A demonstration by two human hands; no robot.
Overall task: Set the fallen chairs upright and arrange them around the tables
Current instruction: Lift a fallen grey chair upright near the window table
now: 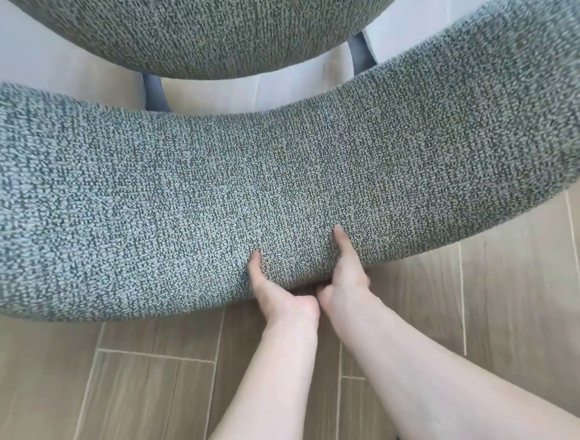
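From the head camera, looking down, I see one chair (278, 172). It is covered in bumpy grey-green cloth. Its curved backrest (412, 125) stretches across the whole picture, close to the camera. Its round seat (216, 25) is above it in the picture, further away. Two dark bars join the backrest to the seat: the left bar (154, 92) and the right bar (361, 51). The seat faces up, so I think the chair stands on its legs, but the legs are hidden.

There are two hands, side by side, almost touching each other. The left hand (280, 296) grips the near edge of the backrest. Its thumb lies on top of the cloth and its other fingers go under, out of sight. The right hand (344, 278) holds the same edge the same way, thumb on top, fingers tucked below. I think both hands hold the middle of the backrest so the chair stays even and does not swing to one side when it is pushed or pulled.

Under the chair is a wooden floor (123, 403) made of long brown planks. Near the top the floor looks pale. I cannot see any table, so I cannot tell how near the chair is to its place
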